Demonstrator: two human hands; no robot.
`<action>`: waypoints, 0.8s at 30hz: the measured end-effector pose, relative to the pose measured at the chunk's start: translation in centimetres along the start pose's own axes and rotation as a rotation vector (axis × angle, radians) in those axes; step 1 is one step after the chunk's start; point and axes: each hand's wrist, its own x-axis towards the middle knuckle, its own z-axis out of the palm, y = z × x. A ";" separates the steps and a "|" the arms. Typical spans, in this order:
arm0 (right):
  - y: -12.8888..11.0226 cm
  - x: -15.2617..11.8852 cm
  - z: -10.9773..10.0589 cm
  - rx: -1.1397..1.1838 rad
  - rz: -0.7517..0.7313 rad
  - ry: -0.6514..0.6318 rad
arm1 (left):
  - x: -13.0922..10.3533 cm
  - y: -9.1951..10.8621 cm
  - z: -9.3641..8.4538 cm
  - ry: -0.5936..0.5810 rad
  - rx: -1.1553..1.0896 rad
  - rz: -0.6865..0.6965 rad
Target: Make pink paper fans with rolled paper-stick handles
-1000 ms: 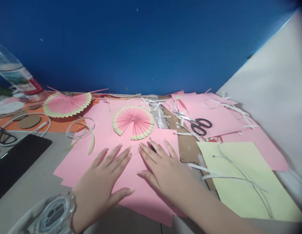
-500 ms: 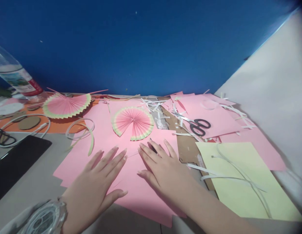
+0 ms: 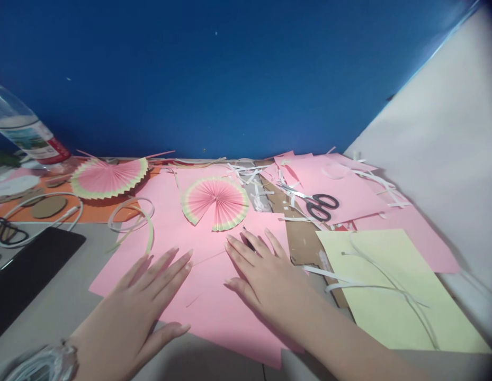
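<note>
My left hand [image 3: 146, 301] lies flat with fingers stretched on the left part of a pink paper sheet [image 3: 206, 286]; a watch [image 3: 43, 365] is on that wrist. Fingers spread, my right hand [image 3: 261, 275] rests on the same sheet towards its right side. A dark, thin object shows partly beneath the right fingers, too hidden to name. Just beyond both hands is a pleated paper fan [image 3: 230, 203], pink with a pale green rim, nearly a full circle with a gap at its lower left. A second pleated fan [image 3: 110, 180], a half circle, lies farther left.
Black-handled scissors [image 3: 319, 206] lie at right on pink papers [image 3: 349, 185], near white paper strips [image 3: 249, 172]. Pale green paper [image 3: 400, 296] is at front right. On the left are a phone [image 3: 35, 275], a cable [image 3: 74, 211] and a plastic bottle [image 3: 27, 132]. A blue wall [image 3: 214, 79] stands behind.
My left hand has slid left and slightly towards me over the pink sheet, uncovering more of it. My right hand stays in place. The view has shifted slightly.
</note>
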 end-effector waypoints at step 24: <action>0.2 -0.3 0.4 0.012 -0.018 0.005 | -4.8 -1.5 1.1 -0.071 -0.021 -0.025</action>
